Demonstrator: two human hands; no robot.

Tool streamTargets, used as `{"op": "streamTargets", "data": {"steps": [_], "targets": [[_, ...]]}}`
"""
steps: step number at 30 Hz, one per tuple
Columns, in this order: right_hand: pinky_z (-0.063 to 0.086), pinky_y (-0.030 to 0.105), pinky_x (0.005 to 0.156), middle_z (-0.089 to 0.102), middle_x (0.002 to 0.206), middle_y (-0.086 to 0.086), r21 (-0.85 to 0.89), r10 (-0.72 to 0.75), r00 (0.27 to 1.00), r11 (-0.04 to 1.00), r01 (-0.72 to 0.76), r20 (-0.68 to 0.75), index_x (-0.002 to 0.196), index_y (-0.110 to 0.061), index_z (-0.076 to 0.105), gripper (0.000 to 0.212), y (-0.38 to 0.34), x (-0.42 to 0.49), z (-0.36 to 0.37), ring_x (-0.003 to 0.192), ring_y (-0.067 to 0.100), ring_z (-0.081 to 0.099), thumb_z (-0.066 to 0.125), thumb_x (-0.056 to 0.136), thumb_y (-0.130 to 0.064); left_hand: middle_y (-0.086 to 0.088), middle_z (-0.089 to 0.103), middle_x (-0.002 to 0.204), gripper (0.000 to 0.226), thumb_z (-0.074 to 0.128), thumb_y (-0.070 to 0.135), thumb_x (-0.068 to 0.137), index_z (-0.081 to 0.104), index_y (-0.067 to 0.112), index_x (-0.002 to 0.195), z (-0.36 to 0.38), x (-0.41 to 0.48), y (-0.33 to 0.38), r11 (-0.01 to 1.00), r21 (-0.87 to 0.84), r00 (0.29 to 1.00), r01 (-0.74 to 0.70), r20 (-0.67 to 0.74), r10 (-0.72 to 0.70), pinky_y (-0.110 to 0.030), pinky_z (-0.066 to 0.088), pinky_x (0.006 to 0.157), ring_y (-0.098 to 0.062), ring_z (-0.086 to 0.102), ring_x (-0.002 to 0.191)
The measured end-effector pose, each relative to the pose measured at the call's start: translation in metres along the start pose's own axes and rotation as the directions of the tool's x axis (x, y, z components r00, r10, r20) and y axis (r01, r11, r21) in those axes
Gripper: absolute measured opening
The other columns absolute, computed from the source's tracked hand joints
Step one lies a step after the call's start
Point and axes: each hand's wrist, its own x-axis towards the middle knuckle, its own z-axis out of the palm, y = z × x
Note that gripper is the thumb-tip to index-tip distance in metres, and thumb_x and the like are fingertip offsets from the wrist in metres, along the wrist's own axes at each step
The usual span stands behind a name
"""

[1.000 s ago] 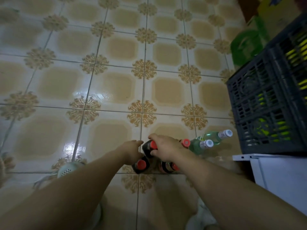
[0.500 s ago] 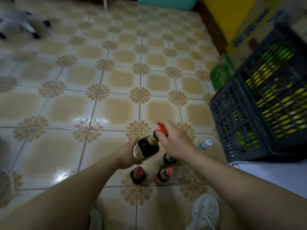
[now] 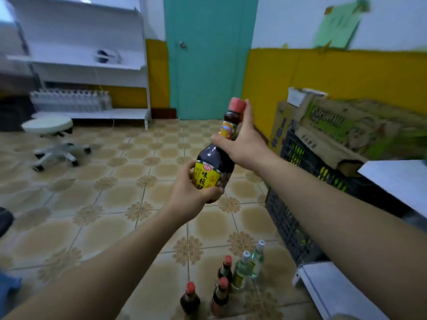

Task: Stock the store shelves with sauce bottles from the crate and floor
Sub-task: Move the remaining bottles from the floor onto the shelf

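Now the dark sauce bottle [image 3: 213, 162] is in the air, tilted: the left hand [image 3: 193, 192] wraps its label, the right hand [image 3: 242, 142] pinches its neck. Next it probably must go upright onto the white shelf [image 3: 392, 179] nearby.

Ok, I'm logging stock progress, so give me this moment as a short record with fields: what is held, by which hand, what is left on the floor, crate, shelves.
held: dark sauce bottle, red cap, yellow label, tilted
left hand: grips its base
right hand: grips its neck
floor: three red-capped sauce bottles, two clear white-capped bottles, all upright
crate: dark, right side, cardboard box on top
shelves: white, far left, mostly bare
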Motion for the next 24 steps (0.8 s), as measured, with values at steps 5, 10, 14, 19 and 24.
{"op": "streamTargets", "data": {"steps": [5, 10, 14, 19, 24], "targets": [[0.057, 0.042, 0.083, 0.058, 0.097, 0.002, 0.216, -0.034, 0.995, 0.975, 0.054, -0.098, 0.153, -0.035, 0.010, 0.086, -0.033, -0.015, -0.050, 0.086, 0.021, 0.064, 0.065, 0.089, -0.018, 0.004, 0.053, 0.104, 0.056, 0.077, 0.014, 0.076, 0.041, 0.037, 0.111, 0.013, -0.031, 0.058, 0.991, -0.032, 0.991, -0.126, 0.044, 0.128, -0.028, 0.056, 0.075, -0.010, 0.063, 0.088], [0.055, 0.047, 0.085, 0.057, 0.094, 0.009, 0.285, -0.165, 0.972, 0.935, 0.209, -0.169, 0.136, -0.031, 0.036, 0.053, -0.065, -0.029, -0.097, 0.085, 0.025, 0.062, 0.058, 0.092, -0.012, -0.009, 0.060, 0.111, 0.056, 0.071, 0.000, 0.078, 0.050, 0.042, 0.108, 0.014, -0.042, 0.111, 0.979, -0.137, 0.964, -0.153, 0.199, 0.179, -0.036, 0.055, 0.086, -0.024, 0.065, 0.098], [0.056, 0.034, 0.080, 0.059, 0.097, 0.007, 0.195, -0.195, 0.961, 0.953, 0.233, -0.196, 0.143, -0.023, 0.032, 0.052, -0.082, -0.048, -0.129, 0.087, 0.020, 0.063, 0.055, 0.096, -0.019, -0.004, 0.062, 0.112, 0.075, 0.068, -0.001, 0.080, 0.036, 0.032, 0.140, 0.024, -0.055, 0.141, 0.967, -0.194, 0.957, -0.165, 0.205, 0.204, -0.033, 0.056, 0.086, -0.019, 0.067, 0.098], [0.052, 0.043, 0.088, 0.061, 0.114, 0.008, -0.026, -0.150, 0.980, 0.989, 0.147, -0.135, 0.142, -0.018, 0.031, 0.055, -0.097, -0.076, -0.157, 0.100, 0.022, 0.062, 0.050, 0.096, -0.042, -0.013, 0.066, 0.113, 0.065, 0.062, -0.001, 0.084, 0.040, 0.020, 0.142, 0.045, -0.074, 0.159, 0.943, -0.286, 0.942, -0.171, 0.233, 0.241, -0.044, 0.053, 0.093, -0.029, 0.066, 0.103], [0.059, 0.044, 0.072, 0.061, 0.104, 0.004, -0.094, -0.027, 0.991, 0.995, 0.015, -0.130, 0.128, -0.025, 0.039, 0.038, -0.107, -0.103, -0.183, 0.090, 0.024, 0.065, 0.049, 0.097, -0.044, -0.015, 0.065, 0.115, 0.060, 0.059, 0.003, 0.088, 0.039, 0.019, 0.143, 0.065, -0.081, 0.173, 0.933, -0.317, 0.908, -0.173, 0.316, 0.276, -0.038, 0.054, 0.089, -0.028, 0.066, 0.101]]}}
